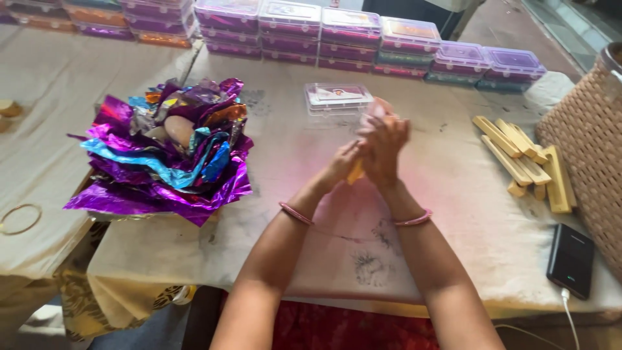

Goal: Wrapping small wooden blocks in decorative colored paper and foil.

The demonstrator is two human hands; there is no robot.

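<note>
Grip: left hand and right hand pressed together around a small orange piece, above the cloth-covered table | Near: clear box just behind | Risk: blurred hands suggest rubbing; piece could slip onto the cloth or knock the box.

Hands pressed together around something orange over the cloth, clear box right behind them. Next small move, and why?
Probably part the palms a little to check the piece. The left hand and right hand are pressed together around a small orange piece, mostly hidden and blurred, so its shape cannot be judged. The clear plastic box sits just beyond the hands with its lid on, so nothing can go in yet.
</note>
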